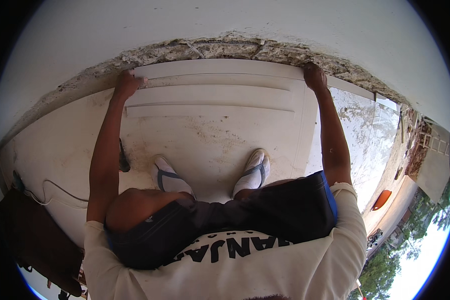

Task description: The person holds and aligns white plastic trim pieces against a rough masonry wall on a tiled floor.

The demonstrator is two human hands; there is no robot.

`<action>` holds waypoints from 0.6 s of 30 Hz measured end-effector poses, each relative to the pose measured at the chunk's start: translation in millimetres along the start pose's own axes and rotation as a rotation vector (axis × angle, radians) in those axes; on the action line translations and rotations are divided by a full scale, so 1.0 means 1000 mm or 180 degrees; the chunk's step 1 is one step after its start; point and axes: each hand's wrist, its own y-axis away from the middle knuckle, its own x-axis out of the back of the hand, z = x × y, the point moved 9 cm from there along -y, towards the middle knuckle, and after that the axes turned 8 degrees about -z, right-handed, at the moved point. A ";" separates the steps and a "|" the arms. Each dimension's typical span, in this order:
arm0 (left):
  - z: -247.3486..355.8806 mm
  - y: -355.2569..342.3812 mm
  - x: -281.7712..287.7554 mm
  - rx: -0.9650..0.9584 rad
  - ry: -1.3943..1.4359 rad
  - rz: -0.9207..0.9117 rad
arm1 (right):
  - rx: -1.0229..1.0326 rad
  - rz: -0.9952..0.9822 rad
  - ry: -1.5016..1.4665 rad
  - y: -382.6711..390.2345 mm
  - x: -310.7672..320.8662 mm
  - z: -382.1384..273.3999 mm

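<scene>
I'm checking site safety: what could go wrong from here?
The left hand and right hand, holding the long white flat strip, might scrape against the jagged grey-brown broken wall edge.

Brown specks on the pale floor, if loose grit, could make the grey-strapped thong sandals slip.

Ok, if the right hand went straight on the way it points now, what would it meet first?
Most likely the rough, broken band of wall just ahead of the right hand; depth is unclear, so I can't tell how much gap is left.

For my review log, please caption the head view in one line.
Left hand and right hand hold a long white strip along a wall's chipped base.
</scene>
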 end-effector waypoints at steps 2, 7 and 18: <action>0.001 0.002 0.003 -0.0124 -0.0151 0.0062 | 0.0048 0.0007 -0.0039 -0.002 0.004 -0.003; 0.004 0.001 0.003 0.0025 -0.0131 0.0009 | 0.0392 -0.0157 0.0026 -0.008 0.003 -0.002; 0.004 0.005 0.002 -0.0233 0.0293 0.0065 | -0.0139 -0.0069 0.0045 0.018 0.009 -0.011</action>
